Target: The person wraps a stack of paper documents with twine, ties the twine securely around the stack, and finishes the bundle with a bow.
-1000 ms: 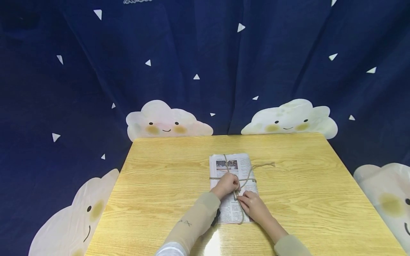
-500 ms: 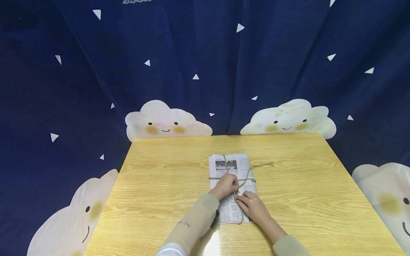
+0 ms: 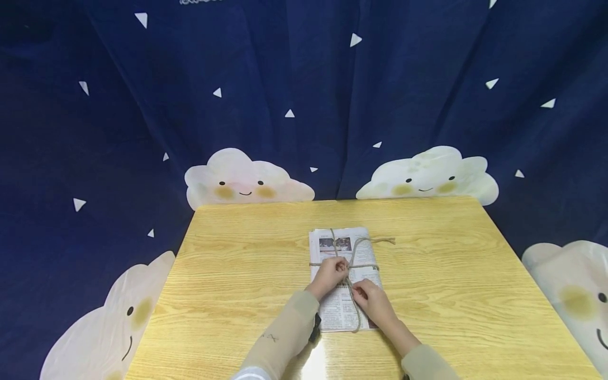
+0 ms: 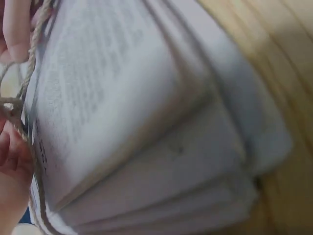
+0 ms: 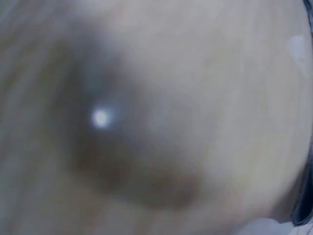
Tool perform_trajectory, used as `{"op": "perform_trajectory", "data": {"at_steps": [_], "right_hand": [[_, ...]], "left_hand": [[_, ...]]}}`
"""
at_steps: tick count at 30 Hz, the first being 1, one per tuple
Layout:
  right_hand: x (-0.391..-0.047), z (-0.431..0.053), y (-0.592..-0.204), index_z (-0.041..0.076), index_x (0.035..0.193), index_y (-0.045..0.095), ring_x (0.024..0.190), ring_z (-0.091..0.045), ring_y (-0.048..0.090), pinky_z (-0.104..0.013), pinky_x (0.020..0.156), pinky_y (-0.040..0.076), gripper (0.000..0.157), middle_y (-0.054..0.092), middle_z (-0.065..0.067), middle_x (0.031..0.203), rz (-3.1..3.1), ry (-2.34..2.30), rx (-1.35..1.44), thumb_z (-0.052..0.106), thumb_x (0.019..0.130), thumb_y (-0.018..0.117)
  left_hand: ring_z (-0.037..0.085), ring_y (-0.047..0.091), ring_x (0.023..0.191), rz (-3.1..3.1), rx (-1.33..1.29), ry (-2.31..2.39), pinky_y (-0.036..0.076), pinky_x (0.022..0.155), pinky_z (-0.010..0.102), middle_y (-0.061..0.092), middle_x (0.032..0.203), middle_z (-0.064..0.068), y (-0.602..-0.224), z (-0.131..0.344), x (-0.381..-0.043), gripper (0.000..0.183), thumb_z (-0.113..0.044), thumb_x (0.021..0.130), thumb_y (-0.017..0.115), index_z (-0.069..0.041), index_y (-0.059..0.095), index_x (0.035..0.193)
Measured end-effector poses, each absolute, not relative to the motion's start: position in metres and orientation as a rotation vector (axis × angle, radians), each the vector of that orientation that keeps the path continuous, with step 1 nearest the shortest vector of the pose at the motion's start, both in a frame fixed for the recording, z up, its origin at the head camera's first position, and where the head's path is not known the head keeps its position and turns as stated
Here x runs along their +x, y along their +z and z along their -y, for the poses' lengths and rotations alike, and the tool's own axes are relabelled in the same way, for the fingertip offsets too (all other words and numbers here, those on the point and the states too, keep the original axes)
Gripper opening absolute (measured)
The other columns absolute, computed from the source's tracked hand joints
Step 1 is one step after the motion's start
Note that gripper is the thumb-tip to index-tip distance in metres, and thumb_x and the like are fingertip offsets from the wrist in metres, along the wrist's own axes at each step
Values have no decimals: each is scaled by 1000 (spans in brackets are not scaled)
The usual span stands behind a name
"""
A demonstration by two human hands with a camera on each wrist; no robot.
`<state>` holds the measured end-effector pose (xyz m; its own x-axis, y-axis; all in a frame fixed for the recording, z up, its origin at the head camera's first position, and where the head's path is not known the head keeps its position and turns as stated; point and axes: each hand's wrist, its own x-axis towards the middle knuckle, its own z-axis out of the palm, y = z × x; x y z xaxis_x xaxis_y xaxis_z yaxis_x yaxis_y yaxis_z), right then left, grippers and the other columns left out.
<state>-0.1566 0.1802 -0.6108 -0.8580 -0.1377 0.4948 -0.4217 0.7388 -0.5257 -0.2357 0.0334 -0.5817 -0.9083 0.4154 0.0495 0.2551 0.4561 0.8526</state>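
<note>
A stack of folded newspaper (image 3: 332, 315) lies flat on the wooden table, with tan twine (image 3: 354, 304) crossing it both ways. My left hand (image 3: 329, 275) pinches the twine just below the crossing, over the middle of the stack. Close by on the right, my right hand (image 3: 374, 302) pinches the twine between thumb and fingers. One loose twine end curves up past the picture and over the right edge of the stack. In the left wrist view the newspaper's layered corner (image 4: 195, 161) shows, with twine (image 4: 33, 54) and fingers at the left edge.
The wooden table (image 3: 237, 248) extends on all sides of the stack. Behind it hangs a dark blue curtain (image 3: 266, 68) with white triangles and smiling clouds. Apart from a bright spot, the right wrist view is mostly blurred, pale surface.
My left hand has shifted slightly left, and the loose twine end has been drawn inward to the left. My right fingertips have moved slightly up along the twine.
</note>
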Motion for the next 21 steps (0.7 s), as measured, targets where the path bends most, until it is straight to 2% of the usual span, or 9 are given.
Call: {"op": "perform_trajectory", "data": {"at_steps": [6,13,21], "right_hand": [[-169,-182,-596,1,76,61,54,-2,46,-16,49,42,6,56,2,63,2532,1413,67,-3,74,65],[-189,-185,-580,-6,82,56,55,-7,56,-16,51,46,6,62,-3,64,2343,1962,-437,-3,78,59],[-200,-184,-578,-12,101,55,57,-8,59,-18,54,50,22,62,1,65,2155,2230,-517,-2,82,57]], "left_hand": [[4,51,61,-2445,294,1728,48,56,19,61,72,5,-583,-26,-237,14,1,77,61,5,67,90],[6,55,57,-2445,59,1787,50,55,20,66,71,9,-580,-17,-238,14,0,74,64,4,70,87],[8,57,60,-2431,-24,1790,50,57,22,67,74,10,-576,-6,-235,12,-4,77,65,4,70,85]]}}
